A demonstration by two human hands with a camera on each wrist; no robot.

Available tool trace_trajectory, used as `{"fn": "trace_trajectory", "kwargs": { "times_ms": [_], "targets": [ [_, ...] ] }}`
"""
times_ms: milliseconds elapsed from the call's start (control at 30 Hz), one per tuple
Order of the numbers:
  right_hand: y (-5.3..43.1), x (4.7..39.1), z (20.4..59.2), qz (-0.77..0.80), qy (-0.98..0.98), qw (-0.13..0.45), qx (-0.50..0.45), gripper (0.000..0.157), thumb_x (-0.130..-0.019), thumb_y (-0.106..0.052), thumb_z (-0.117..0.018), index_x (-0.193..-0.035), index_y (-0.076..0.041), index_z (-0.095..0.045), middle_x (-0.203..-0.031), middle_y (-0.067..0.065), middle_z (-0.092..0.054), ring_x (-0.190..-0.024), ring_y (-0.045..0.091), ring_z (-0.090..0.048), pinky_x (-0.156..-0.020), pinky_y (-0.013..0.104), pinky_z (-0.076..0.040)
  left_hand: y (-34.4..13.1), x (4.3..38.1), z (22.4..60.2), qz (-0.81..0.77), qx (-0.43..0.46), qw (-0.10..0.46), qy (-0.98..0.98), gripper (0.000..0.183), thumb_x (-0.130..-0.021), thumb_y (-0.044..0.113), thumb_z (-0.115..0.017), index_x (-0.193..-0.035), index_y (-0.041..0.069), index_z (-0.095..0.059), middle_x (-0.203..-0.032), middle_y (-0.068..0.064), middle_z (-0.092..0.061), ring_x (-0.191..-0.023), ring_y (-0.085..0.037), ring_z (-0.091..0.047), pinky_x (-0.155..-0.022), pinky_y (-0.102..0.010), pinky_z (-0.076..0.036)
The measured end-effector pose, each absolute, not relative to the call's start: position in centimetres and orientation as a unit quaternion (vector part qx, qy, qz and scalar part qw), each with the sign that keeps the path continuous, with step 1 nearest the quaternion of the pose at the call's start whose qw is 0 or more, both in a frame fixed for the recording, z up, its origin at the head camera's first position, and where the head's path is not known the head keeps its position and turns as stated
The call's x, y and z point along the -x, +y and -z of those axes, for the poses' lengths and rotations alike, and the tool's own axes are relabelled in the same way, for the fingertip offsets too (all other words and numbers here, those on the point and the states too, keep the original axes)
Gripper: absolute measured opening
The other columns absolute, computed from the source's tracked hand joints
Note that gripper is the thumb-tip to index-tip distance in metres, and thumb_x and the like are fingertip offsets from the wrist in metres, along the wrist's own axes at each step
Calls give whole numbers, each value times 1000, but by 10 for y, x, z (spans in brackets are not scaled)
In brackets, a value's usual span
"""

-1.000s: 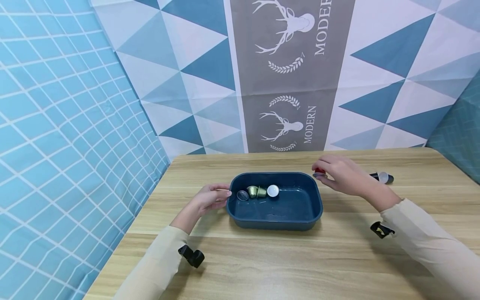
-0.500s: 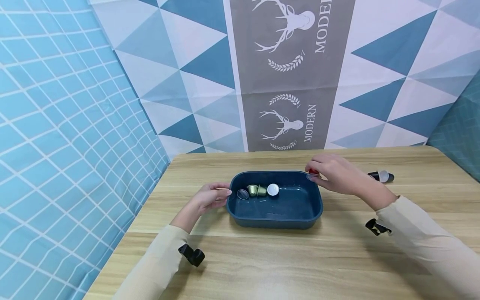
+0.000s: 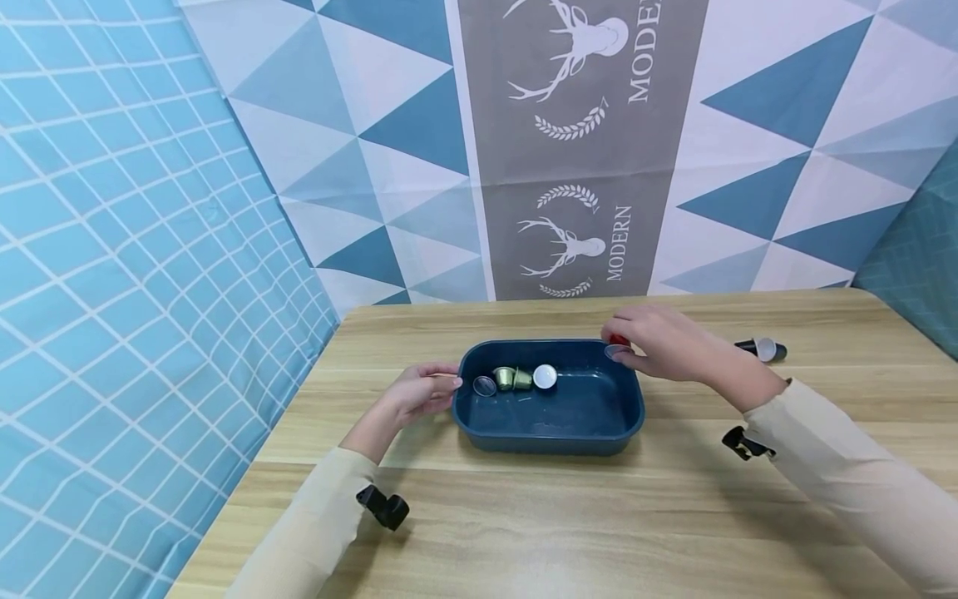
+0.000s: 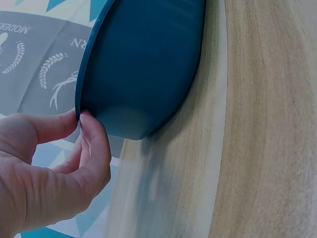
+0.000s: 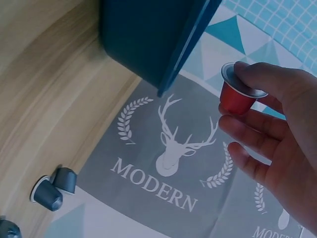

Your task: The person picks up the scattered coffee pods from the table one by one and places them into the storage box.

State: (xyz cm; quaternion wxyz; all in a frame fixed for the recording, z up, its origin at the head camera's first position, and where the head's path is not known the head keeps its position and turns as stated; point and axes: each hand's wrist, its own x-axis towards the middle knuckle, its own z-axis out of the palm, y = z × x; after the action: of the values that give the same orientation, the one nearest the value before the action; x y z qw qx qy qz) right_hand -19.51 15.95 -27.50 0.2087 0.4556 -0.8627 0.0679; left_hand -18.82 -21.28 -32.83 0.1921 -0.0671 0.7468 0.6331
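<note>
A dark blue rectangular bin (image 3: 546,443) stands on the table. My left hand (image 3: 421,391) pinches its left rim between thumb and fingers, as the left wrist view shows closely. With my right hand (image 3: 662,341) I hold a red coffee capsule (image 5: 237,99) by its silver lid and base, above the bin's back right rim. Inside the bin, toward the left, lie two green capsules (image 3: 504,379), a capsule with its white lid up (image 3: 545,377) and a dark round-faced capsule (image 3: 484,387). The bin's right half shows bare floor.
Several dark capsules (image 5: 47,193) lie on the wooden table (image 3: 524,532) to the right of the bin, partly behind my right forearm in the head view. A patterned cloth (image 3: 404,166) hangs behind the table, and a blue checked cloth (image 3: 135,249) on the left.
My right hand has moved left with the red capsule, from beside the bin's right end to over its back right corner. The left hand stays on the rim.
</note>
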Motion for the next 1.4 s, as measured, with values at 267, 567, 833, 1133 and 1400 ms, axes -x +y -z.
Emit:
{"fn": "trace_trajectory", "kwargs": {
  "times_ms": [267,567,833,1133,1400],
  "targets": [
    [148,196,264,-67,-871,181,-453,19,-79,-9,-81,-92,-10,-68,-82,1,-64,-71,9,-52,-65,26,-52,-213,188,327,-632,65,193,748,42,-95,10,-61,-135,-2,-51,-98,2,-67,-83,-5,-63,-72,-16,-54],
    [129,198,254,-67,-878,146,-452,15,-83,-13,-77,-94,-10,-67,-84,1,-65,-70,10,-54,-66,27,-51,-214,187,327,-634,68,188,747,42,-95,10,-61,-134,-2,-51,-99,1,-67,-84,-6,-63,-73,-16,-54],
    [115,200,247,-69,-890,105,-438,13,-85,-14,-75,-95,-11,-67,-85,1,-65,-72,11,-55,-69,28,-53,-214,185,327,-636,71,187,746,42,-95,9,-61,-134,-2,-52,-96,1,-67,-81,-6,-62,-71,-17,-54],
    [103,204,245,-65,-896,71,-433,15,-86,-16,-75,-97,-11,-68,-89,1,-67,-74,11,-56,-73,29,-55,-214,185,326,-639,64,188,743,41,-95,8,-60,-134,-4,-51,-90,4,-66,-79,-5,-62,-70,-16,-54],
    [88,210,245,-53,-894,45,-444,16,-86,-17,-75,-98,-11,-68,-89,2,-68,-75,12,-56,-73,30,-54,-214,185,327,-636,67,187,746,41,-95,8,-60,-134,-3,-51,-93,2,-66,-81,-6,-62,-71,-16,-54]
  ]
}}
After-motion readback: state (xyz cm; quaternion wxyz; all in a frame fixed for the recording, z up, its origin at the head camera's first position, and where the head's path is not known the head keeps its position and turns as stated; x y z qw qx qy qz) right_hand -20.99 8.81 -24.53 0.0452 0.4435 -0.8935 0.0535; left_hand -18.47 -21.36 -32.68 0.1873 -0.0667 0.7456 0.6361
